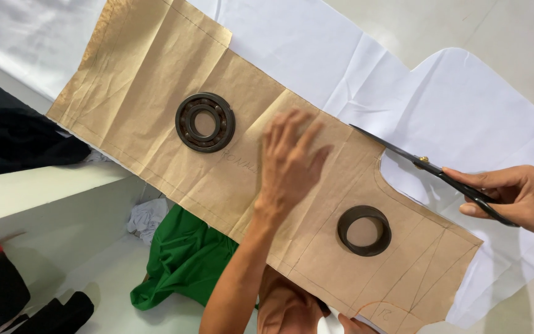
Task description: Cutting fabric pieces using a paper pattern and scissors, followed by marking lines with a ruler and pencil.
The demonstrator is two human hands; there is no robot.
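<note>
I see the white cloth (465,111) spread flat under a brown paper pattern (149,80), showing past the pattern's upper and right edges. I judge the cloth thin, soft and limp: it will slide and pucker if tugged, so it wants pressing flat close beside the cut line, not lifting. The pattern looks light, creased and a bit stiffer, likely to shift unless weighted.

My right hand (520,195) is closed around the handles of the scissors (428,166), off the pattern's right edge; the blades lie nearly together, their tip at the pattern's upper edge where a curved notch begins. My left hand (288,158) lies open on the middle of the pattern, fingers spread, gripping nothing, only pressing down.

Two rings sit on the pattern: a bearing (205,122) left of my left hand and a dark ring (364,231) to its lower right. Both look heavy and rigid.

Below the pattern's lower edge, past the table (26,192), lies green cloth (183,260); black cloth (7,136) lies beyond its left end.
</note>
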